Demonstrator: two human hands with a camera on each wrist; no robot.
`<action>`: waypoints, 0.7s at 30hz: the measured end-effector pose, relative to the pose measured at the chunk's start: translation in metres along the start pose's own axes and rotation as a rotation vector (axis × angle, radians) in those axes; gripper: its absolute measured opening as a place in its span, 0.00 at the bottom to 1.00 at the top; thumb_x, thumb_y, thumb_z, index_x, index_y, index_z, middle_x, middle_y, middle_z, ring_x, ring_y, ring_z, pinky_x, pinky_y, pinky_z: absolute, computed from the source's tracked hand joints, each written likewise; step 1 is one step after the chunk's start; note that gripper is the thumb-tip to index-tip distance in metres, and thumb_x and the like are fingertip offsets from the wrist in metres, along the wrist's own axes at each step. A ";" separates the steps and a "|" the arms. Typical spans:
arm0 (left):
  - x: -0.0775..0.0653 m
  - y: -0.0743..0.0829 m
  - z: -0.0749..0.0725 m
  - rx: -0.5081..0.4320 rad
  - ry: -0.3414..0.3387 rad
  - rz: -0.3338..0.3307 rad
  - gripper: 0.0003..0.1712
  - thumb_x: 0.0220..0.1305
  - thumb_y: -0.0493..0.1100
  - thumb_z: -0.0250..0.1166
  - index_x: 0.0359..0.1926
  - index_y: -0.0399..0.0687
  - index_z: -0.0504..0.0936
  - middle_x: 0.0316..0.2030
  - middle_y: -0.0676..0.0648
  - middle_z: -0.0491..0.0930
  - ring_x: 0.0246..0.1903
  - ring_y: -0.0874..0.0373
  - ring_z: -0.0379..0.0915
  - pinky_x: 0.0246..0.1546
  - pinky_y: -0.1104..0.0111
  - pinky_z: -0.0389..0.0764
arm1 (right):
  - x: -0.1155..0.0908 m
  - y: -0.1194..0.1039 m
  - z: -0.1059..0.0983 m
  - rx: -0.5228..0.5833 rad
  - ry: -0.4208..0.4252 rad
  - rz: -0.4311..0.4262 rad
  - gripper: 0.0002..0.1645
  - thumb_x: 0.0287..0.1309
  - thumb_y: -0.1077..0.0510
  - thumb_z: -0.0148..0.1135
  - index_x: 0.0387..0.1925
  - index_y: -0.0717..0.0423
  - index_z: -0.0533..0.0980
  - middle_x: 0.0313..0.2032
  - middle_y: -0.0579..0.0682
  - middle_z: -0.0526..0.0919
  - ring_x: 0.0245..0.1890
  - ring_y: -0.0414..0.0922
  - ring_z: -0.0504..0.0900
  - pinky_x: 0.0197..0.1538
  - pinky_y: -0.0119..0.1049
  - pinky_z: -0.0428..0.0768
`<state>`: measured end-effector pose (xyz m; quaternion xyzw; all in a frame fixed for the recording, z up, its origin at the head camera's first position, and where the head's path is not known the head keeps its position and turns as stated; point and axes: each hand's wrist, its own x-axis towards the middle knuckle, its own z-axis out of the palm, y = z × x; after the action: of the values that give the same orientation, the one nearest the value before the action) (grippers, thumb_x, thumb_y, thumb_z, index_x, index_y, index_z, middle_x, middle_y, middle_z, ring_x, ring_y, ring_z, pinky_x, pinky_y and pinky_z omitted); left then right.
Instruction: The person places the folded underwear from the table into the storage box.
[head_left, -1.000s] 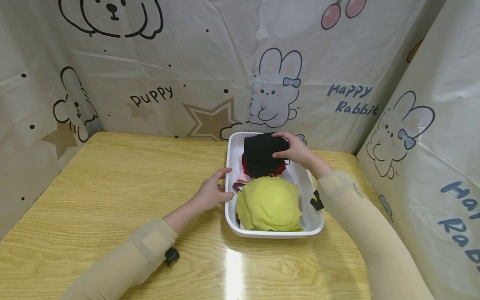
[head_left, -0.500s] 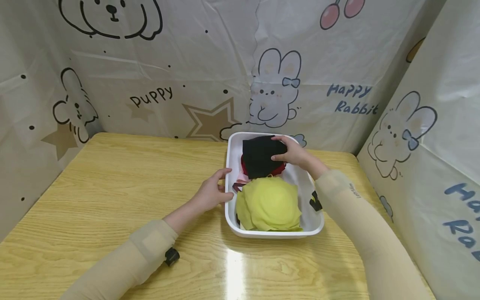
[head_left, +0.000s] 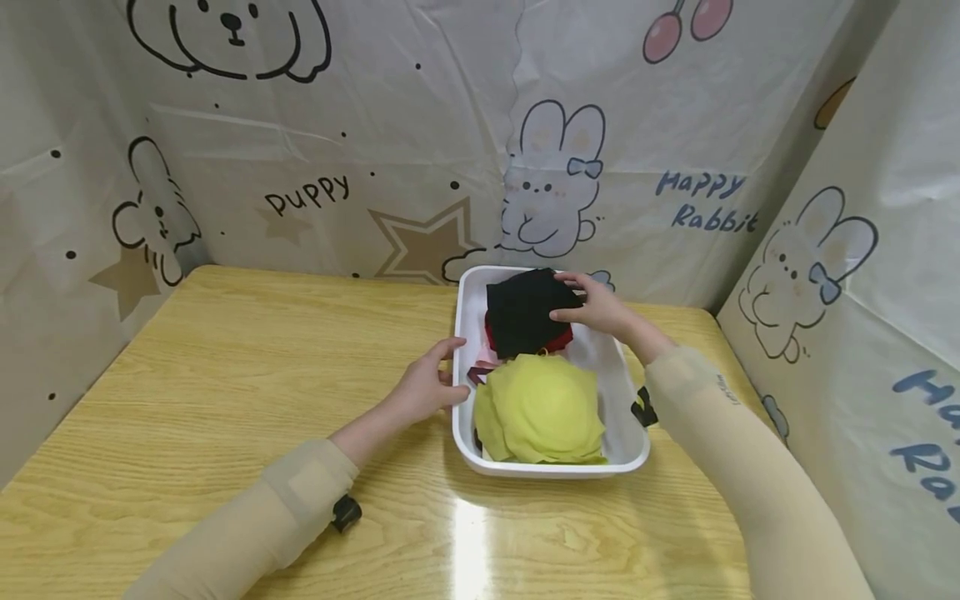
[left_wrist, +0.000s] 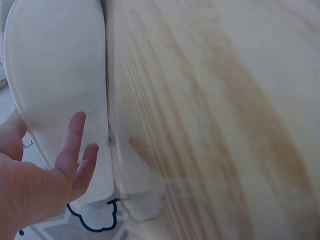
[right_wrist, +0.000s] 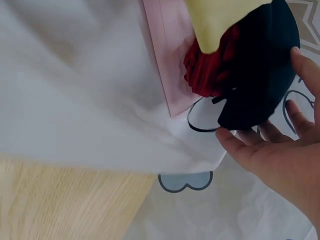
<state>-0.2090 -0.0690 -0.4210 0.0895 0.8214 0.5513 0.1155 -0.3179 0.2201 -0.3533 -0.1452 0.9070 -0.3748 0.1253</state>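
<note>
A white plastic bin [head_left: 626, 433] holds several folded cloth items. At its far end my right hand [head_left: 600, 308] holds a black cloth piece [head_left: 521, 312] by the right edge, thumb on the near side and forefinger on the far side. The right wrist view shows that piece's curved edge and a thin black cord loop [right_wrist: 200, 130] beside it. Dark red gathered cloth [right_wrist: 212, 65] and pink fabric [right_wrist: 170, 60] lie next to it. Filling the near end is a yellow-green cloth [head_left: 543, 408]. My left hand [head_left: 416, 392] rests at the left rim, its lower fingers loosely extended along the outer wall.
The bin stands on a wooden table [head_left: 285, 375] toward its right side. Close behind and to the right rise printed cloth walls [head_left: 420, 133]. Dark straps [head_left: 346, 513] are visible near both forearms.
My right hand and the edge of the black cloth shift slightly, first left and then back right. My left hand and the bin stay in place.
</note>
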 end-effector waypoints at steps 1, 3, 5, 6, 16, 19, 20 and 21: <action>0.000 0.000 0.000 0.001 -0.001 0.001 0.45 0.51 0.32 0.66 0.69 0.52 0.59 0.63 0.45 0.64 0.40 0.53 0.78 0.28 0.65 0.83 | -0.001 0.001 -0.001 0.009 -0.001 -0.002 0.44 0.57 0.55 0.65 0.70 0.55 0.55 0.69 0.62 0.56 0.68 0.62 0.56 0.67 0.56 0.59; 0.001 0.000 0.000 0.004 -0.003 0.001 0.45 0.51 0.32 0.66 0.69 0.52 0.59 0.63 0.45 0.64 0.41 0.53 0.78 0.28 0.65 0.83 | -0.006 -0.003 -0.004 0.035 0.000 -0.005 0.43 0.57 0.57 0.65 0.70 0.58 0.54 0.68 0.63 0.56 0.67 0.63 0.57 0.67 0.56 0.59; 0.001 0.000 0.001 0.007 -0.009 0.004 0.45 0.51 0.32 0.66 0.70 0.51 0.59 0.63 0.45 0.64 0.41 0.53 0.78 0.29 0.65 0.83 | -0.010 -0.003 -0.008 0.054 0.000 -0.008 0.43 0.57 0.57 0.65 0.69 0.60 0.54 0.68 0.64 0.56 0.67 0.63 0.56 0.67 0.56 0.60; 0.001 0.000 0.002 0.009 -0.013 0.004 0.45 0.51 0.32 0.66 0.70 0.51 0.58 0.63 0.45 0.64 0.41 0.53 0.77 0.29 0.65 0.83 | -0.013 -0.004 -0.010 0.057 0.003 -0.009 0.43 0.57 0.57 0.65 0.69 0.60 0.55 0.68 0.65 0.56 0.67 0.63 0.56 0.67 0.56 0.60; -0.003 0.003 -0.003 0.034 -0.029 -0.003 0.46 0.53 0.37 0.70 0.70 0.54 0.58 0.63 0.44 0.64 0.43 0.51 0.78 0.27 0.66 0.83 | -0.042 -0.013 -0.030 0.098 0.071 -0.014 0.40 0.58 0.53 0.65 0.68 0.54 0.58 0.67 0.60 0.60 0.68 0.60 0.58 0.67 0.55 0.60; -0.005 0.004 -0.007 0.048 -0.040 -0.004 0.46 0.54 0.42 0.71 0.70 0.54 0.57 0.63 0.43 0.65 0.44 0.51 0.77 0.27 0.66 0.83 | -0.057 -0.023 -0.037 0.088 0.091 -0.022 0.40 0.58 0.50 0.64 0.68 0.53 0.58 0.67 0.57 0.61 0.67 0.57 0.59 0.65 0.54 0.63; -0.005 0.004 -0.008 0.054 -0.045 -0.001 0.46 0.54 0.44 0.71 0.70 0.54 0.57 0.64 0.43 0.65 0.45 0.51 0.77 0.27 0.66 0.83 | -0.062 -0.027 -0.039 0.089 0.099 -0.024 0.40 0.58 0.50 0.64 0.68 0.52 0.58 0.67 0.56 0.62 0.67 0.56 0.60 0.65 0.54 0.64; -0.005 0.004 -0.011 0.055 -0.049 0.001 0.46 0.55 0.46 0.71 0.70 0.54 0.57 0.63 0.43 0.65 0.46 0.50 0.77 0.28 0.66 0.83 | -0.067 -0.031 -0.041 0.088 0.107 -0.025 0.40 0.58 0.49 0.64 0.68 0.51 0.58 0.67 0.56 0.62 0.67 0.55 0.60 0.65 0.53 0.65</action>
<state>-0.2072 -0.0782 -0.4125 0.1063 0.8332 0.5262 0.1328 -0.2645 0.2499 -0.2949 -0.1304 0.8932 -0.4231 0.0781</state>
